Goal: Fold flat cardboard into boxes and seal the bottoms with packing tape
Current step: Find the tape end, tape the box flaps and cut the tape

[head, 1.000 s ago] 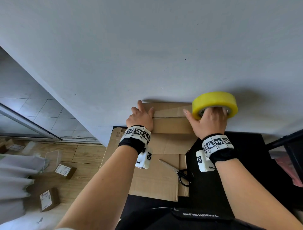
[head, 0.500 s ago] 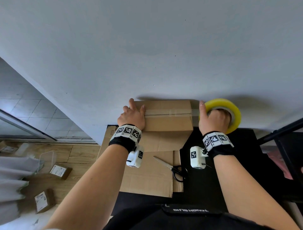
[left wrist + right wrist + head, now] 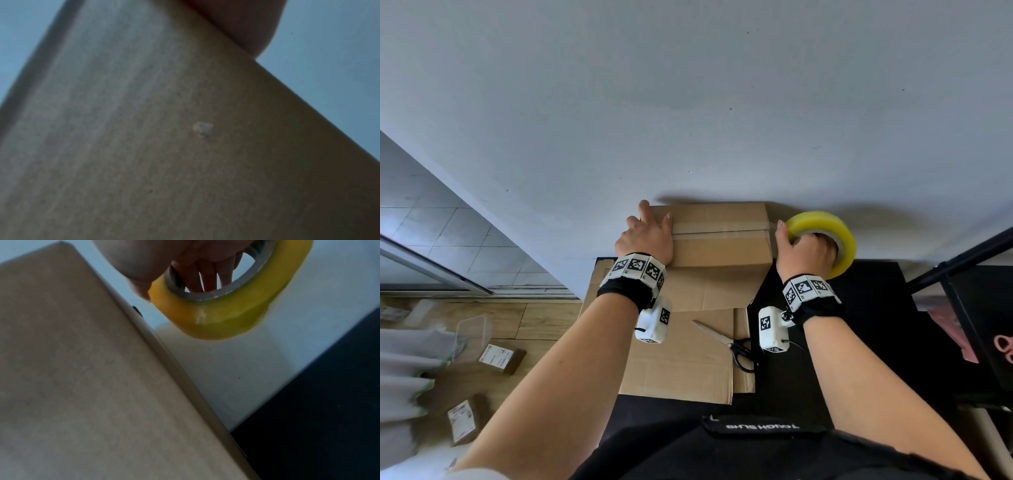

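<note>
A folded cardboard box (image 3: pixel 719 236) stands against the white wall, and a strip of clear tape (image 3: pixel 719 228) runs across its top seam. My left hand (image 3: pixel 649 233) presses flat on the box's left end, fingers spread. My right hand (image 3: pixel 804 250) grips a yellow roll of packing tape (image 3: pixel 839 240) just past the box's right edge, fingers through its core. In the right wrist view the tape roll (image 3: pixel 226 318) hangs beside the box's side (image 3: pixel 82 369). The left wrist view shows only blurred cardboard (image 3: pixel 164 146).
Flat cardboard sheets (image 3: pixel 681 359) lie on the black table (image 3: pixel 859 342) under my arms, with scissors (image 3: pixel 732 346) on them. A black rack (image 3: pixel 962 291) stands at the right. Small labelled parcels (image 3: pixel 500 356) and a clear tub (image 3: pixel 470 337) sit on the wooden floor at the left.
My right hand has pulled the tape roll rightwards off the box top and tipped it down past the right edge, laying tape along the seam. The left hand kept pressing the left end.
</note>
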The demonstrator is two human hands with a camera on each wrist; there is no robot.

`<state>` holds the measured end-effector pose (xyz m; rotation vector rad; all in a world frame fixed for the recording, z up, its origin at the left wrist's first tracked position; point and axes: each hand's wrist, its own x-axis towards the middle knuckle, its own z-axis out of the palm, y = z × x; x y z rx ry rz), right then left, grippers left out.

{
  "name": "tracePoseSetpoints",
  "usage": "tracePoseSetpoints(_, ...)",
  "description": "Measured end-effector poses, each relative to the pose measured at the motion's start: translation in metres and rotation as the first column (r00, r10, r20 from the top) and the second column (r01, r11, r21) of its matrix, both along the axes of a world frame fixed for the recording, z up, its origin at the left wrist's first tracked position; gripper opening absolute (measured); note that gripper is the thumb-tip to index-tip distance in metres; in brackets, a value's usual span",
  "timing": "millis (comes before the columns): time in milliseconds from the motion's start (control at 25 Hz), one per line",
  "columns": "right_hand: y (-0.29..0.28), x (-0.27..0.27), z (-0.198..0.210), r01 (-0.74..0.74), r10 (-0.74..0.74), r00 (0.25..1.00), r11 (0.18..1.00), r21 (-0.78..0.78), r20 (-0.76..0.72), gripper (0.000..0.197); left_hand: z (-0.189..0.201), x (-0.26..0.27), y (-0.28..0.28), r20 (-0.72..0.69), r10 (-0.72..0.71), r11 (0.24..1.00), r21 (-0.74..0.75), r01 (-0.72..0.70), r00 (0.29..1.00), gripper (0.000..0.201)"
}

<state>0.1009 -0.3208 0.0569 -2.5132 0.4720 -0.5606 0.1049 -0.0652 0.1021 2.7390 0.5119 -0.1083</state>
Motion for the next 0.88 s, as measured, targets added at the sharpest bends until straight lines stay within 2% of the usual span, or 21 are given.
tracePoseSetpoints(120, 0.004, 0.004, -0.009, -0.025, 0.03, 0.996, 0.998, 0.054, -0.086, 0.06, 0.001, 0.001, -0.003, -0.007, -0.004, 1.0, 0.009, 0.004, 1.0, 0.058)
tracePoseSetpoints(200, 0.008, 0.004, -0.011, -0.044, 0.062, 0.989, 0.991, 0.129, -0.135, 0.061, 0.001, -0.001, -0.006, -0.034, -0.02, 0.997, 0.068, 0.022, 0.999, 0.06)
tracePoseSetpoints(280, 0.01, 0.002, -0.012, -0.063, 0.091, 0.984, 0.982, 0.178, -0.153, 0.062, 0.003, 0.0, -0.009, -0.065, -0.025, 0.978, 0.207, 0.038, 0.998, 0.059)
tracePoseSetpoints(360, 0.01, 0.002, -0.013, -0.093, 0.116, 0.983, 0.983, 0.161, -0.141, 0.061, 0.008, 0.004, -0.016, -0.12, -0.04, 0.918, 0.388, 0.084, 0.992, 0.059)
tracePoseSetpoints(400, 0.011, 0.003, -0.014, -0.108, 0.127, 0.983, 0.984, 0.143, -0.129, 0.06, 0.009, 0.006, -0.024, -0.145, -0.054, 0.897, 0.427, 0.112, 0.988, 0.059)
tracePoseSetpoints(440, 0.012, 0.004, -0.015, -0.119, 0.134, 0.984, 0.985, 0.127, -0.117, 0.059, 0.008, 0.006, -0.035, -0.144, -0.068, 0.902, 0.414, 0.123, 0.987, 0.061)
tracePoseSetpoints(560, 0.013, 0.001, -0.017, -0.131, 0.14, 0.987, 0.986, 0.1, -0.084, 0.068, 0.001, -0.006, -0.076, -0.065, -0.104, 0.968, 0.223, 0.116, 0.992, 0.071)
tracePoseSetpoints(640, 0.011, -0.003, -0.018, -0.133, 0.141, 0.985, 0.987, 0.088, -0.094, 0.075, -0.005, -0.014, -0.094, -0.04, -0.136, 0.97, 0.197, 0.142, 0.99, 0.082)
tracePoseSetpoints(720, 0.01, -0.003, -0.017, -0.135, 0.142, 0.982, 0.989, 0.064, -0.126, 0.071, -0.004, -0.016, -0.106, -0.067, -0.147, 0.967, 0.198, 0.158, 0.987, 0.093)
tracePoseSetpoints(880, 0.014, -0.001, -0.021, -0.138, 0.154, 0.981, 0.981, 0.135, -0.117, 0.077, 0.002, -0.017, -0.136, -0.059, -0.153, 0.978, 0.134, 0.16, 0.986, 0.087)
